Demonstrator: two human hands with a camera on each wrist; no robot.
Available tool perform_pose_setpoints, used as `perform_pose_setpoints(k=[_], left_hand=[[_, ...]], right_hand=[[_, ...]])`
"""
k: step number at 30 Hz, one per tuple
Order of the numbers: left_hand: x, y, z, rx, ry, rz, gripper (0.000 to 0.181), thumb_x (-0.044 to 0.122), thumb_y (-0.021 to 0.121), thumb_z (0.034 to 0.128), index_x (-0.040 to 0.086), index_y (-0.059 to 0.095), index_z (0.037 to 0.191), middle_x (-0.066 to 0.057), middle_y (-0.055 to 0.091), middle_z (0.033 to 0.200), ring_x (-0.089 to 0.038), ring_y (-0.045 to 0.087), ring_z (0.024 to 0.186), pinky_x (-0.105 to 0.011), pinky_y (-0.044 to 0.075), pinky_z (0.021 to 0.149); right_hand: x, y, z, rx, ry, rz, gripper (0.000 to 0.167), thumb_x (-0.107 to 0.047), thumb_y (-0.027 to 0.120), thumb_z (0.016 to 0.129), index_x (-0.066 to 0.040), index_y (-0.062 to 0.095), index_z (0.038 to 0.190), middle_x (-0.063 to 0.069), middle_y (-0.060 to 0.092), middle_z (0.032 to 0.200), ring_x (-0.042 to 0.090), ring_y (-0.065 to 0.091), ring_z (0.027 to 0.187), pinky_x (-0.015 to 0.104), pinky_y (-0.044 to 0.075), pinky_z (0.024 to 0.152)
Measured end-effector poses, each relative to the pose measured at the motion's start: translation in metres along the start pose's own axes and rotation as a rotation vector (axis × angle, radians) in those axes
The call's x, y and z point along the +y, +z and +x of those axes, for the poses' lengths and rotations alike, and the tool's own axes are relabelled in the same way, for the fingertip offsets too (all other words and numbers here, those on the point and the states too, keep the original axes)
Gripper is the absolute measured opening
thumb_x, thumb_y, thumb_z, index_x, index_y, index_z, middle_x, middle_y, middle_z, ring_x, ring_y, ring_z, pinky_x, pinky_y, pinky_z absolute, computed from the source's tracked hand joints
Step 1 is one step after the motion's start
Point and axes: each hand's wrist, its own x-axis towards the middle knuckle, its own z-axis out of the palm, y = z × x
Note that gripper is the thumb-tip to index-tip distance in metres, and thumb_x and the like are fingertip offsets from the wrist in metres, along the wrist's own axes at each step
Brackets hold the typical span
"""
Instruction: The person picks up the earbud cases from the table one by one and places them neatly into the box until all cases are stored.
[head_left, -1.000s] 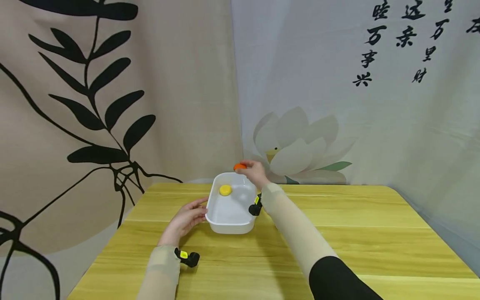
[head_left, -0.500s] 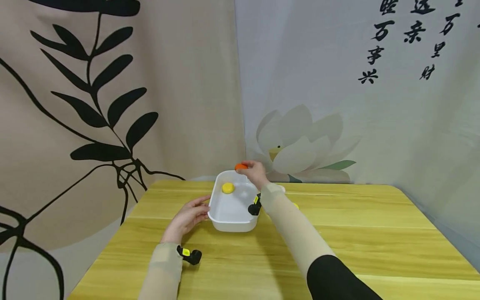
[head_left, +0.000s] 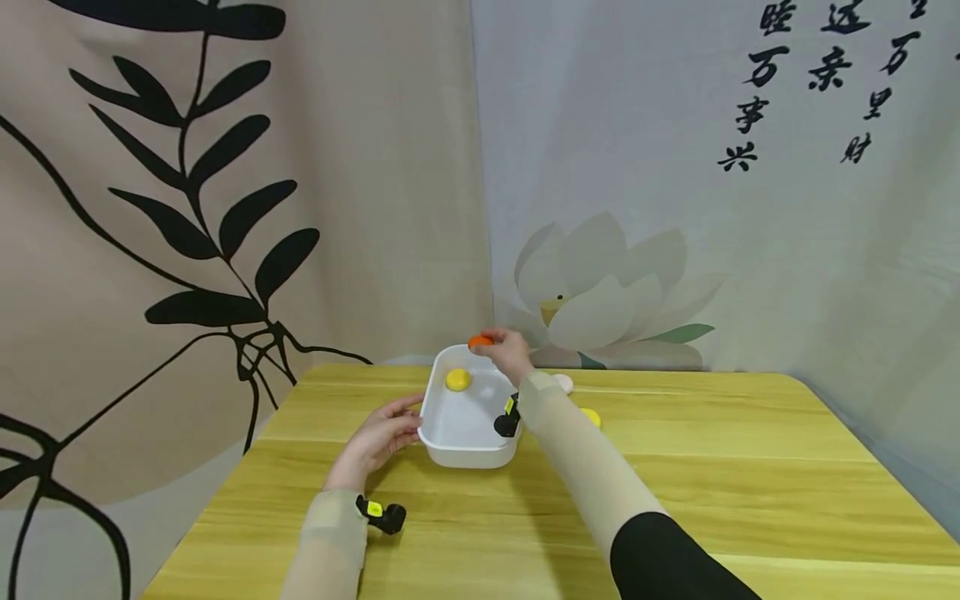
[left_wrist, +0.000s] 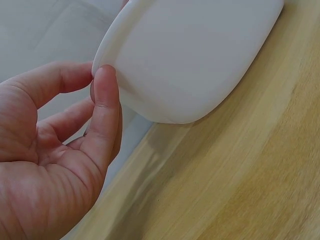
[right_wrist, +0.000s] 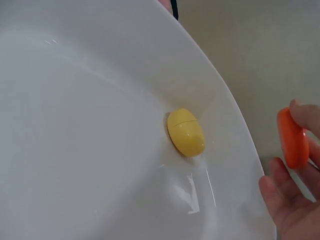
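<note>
A white rectangular tub (head_left: 469,457) stands on the table with a yellow oval piece (head_left: 458,380) lying inside near its far left corner. My left hand (head_left: 380,437) touches the tub's left side; in the left wrist view the thumb and fingertips of that hand (left_wrist: 60,140) pinch the rim of the tub (left_wrist: 180,60). Over the far right part of the rim, my right hand (head_left: 510,352) holds an orange oval piece (head_left: 480,342). The right wrist view shows the orange piece (right_wrist: 293,139) between thumb and fingers, outside the wall, and the yellow piece (right_wrist: 186,133) inside.
On the wooden table (head_left: 720,467), right of the tub and partly behind my right forearm, lie a pale pink piece (head_left: 562,383) and another yellow piece (head_left: 592,416). A printed curtain (head_left: 390,183) hangs behind the far table edge.
The head view has shifted slightly. My right forearm has moved a little left, so more of the pale pink and yellow pieces beside it shows. Both hands keep their holds.
</note>
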Motion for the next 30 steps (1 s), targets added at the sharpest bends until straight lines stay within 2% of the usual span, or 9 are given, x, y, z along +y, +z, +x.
perform_pose_setpoints(k=[5, 10, 20, 30], left_hand=[[-0.0001, 0.0021, -0.0012, 0.005, -0.011, 0.008, 0.052, -0.003, 0.055, 0.0941, -0.001, 0.041, 0.144, -0.024, 0.053, 0.117, -0.020, 0.061, 0.084, -0.028, 0.055, 0.078], [-0.0008, 0.0022, -0.0007, -0.003, 0.003, 0.010, 0.052, -0.002, 0.055, 0.0942, -0.003, 0.040, 0.144, -0.026, 0.052, 0.117, -0.020, 0.061, 0.084, -0.028, 0.055, 0.078], [-0.0014, 0.0012, 0.0005, -0.023, 0.005, 0.005, 0.054, -0.001, 0.056, 0.0940, -0.003, 0.038, 0.145, -0.025, 0.052, 0.117, -0.020, 0.061, 0.084, -0.028, 0.055, 0.077], [0.0009, -0.0001, -0.0004, -0.010, 0.001, 0.009, 0.053, -0.002, 0.055, 0.0944, -0.002, 0.039, 0.145, -0.026, 0.051, 0.118, -0.021, 0.060, 0.085, -0.029, 0.055, 0.079]], right_hand=[[0.0000, -0.0019, 0.0013, -0.006, 0.016, 0.019, 0.043, -0.018, 0.078, 0.083, -0.009, 0.066, 0.123, 0.008, 0.062, 0.123, 0.028, 0.055, 0.109, 0.037, 0.047, 0.097], [0.0014, -0.0028, 0.0021, -0.023, 0.027, 0.024, 0.044, -0.017, 0.078, 0.083, -0.008, 0.065, 0.123, 0.009, 0.062, 0.123, 0.028, 0.055, 0.110, 0.039, 0.046, 0.098], [0.0061, -0.0020, 0.0016, -0.017, -0.021, 0.020, 0.042, -0.014, 0.077, 0.082, -0.004, 0.066, 0.122, 0.011, 0.064, 0.119, 0.028, 0.056, 0.107, 0.039, 0.046, 0.096], [0.0053, -0.0007, 0.0024, -0.021, -0.018, 0.007, 0.043, -0.015, 0.076, 0.084, -0.003, 0.065, 0.123, 0.012, 0.063, 0.121, 0.029, 0.056, 0.109, 0.040, 0.046, 0.098]])
